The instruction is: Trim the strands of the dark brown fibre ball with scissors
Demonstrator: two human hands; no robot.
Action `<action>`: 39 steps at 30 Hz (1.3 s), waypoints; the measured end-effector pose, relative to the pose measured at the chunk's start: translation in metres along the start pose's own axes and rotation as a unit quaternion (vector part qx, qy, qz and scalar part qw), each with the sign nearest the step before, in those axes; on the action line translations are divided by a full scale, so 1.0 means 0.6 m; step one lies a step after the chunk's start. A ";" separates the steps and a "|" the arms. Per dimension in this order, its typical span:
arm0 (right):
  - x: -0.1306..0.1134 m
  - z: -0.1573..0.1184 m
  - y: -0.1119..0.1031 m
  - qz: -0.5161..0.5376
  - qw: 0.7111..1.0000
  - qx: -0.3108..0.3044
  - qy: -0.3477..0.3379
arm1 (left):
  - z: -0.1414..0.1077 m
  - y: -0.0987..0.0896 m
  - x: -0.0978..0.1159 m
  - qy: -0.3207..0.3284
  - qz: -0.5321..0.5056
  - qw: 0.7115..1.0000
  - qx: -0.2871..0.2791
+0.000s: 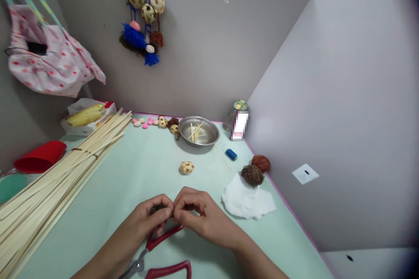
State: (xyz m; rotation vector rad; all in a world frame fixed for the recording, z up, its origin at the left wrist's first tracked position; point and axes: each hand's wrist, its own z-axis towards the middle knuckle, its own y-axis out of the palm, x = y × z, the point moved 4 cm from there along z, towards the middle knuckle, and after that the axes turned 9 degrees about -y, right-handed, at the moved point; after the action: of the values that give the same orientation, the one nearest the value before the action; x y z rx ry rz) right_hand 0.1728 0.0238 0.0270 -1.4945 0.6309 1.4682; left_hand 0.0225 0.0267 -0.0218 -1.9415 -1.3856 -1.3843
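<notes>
My left hand (pixel 153 218) is closed around a small dark object (pixel 158 207), mostly hidden by the fingers. The fingertips of my right hand (pixel 196 211) are pinched together against the left fingertips; what they grip is too small to make out. Red-handled scissors (pixel 168 269) lie open on the table just below both hands. Beyond the hands sits a small woven ball (pixel 187 167), pale with brown patches.
Long pale strips (pixel 68 174) cover the left side. Behind stand a metal bowl (pixel 199 144) with short strips and a jar (pixel 240 105). Blue thread (pixel 231 154), brown yarn (pixel 252 175), reddish yarn (pixel 261 163) and white tissue (pixel 245 200) lie right.
</notes>
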 end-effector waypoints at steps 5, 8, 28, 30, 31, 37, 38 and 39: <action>-0.008 -0.001 0.001 -0.014 1.000 0.006 -0.022 | -0.004 0.001 0.000 -0.033 -0.098 0.994 -0.043; -0.005 -0.001 0.001 -0.023 0.999 0.012 -0.022 | -0.006 0.000 0.001 -0.029 -0.110 0.993 -0.040; -0.006 0.002 0.007 -0.084 0.994 0.060 -0.042 | 0.000 -0.006 0.003 0.037 -0.032 0.999 0.020; 0.002 0.003 0.005 -0.049 0.995 0.084 -0.027 | -0.002 -0.006 0.004 0.036 -0.022 0.999 0.025; 0.006 0.004 0.005 -0.026 0.995 0.092 -0.019 | -0.002 -0.006 0.005 0.036 -0.018 0.999 0.026; 0.015 0.006 0.004 0.036 0.994 0.102 0.002 | 0.001 -0.006 0.007 0.053 -0.004 0.998 0.030; 0.015 0.006 0.003 0.026 0.993 0.111 0.000 | 0.001 -0.006 0.008 0.054 0.003 0.998 0.033; 0.015 0.006 0.002 0.010 0.993 0.121 -0.006 | 0.000 -0.006 0.009 0.055 0.008 0.998 0.038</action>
State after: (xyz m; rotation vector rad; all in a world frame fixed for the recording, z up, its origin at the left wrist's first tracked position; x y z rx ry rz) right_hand 0.1717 0.0284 0.0183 -1.2933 0.7890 1.3611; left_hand 0.0199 0.0311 -0.0179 -1.7970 -1.3483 -1.3889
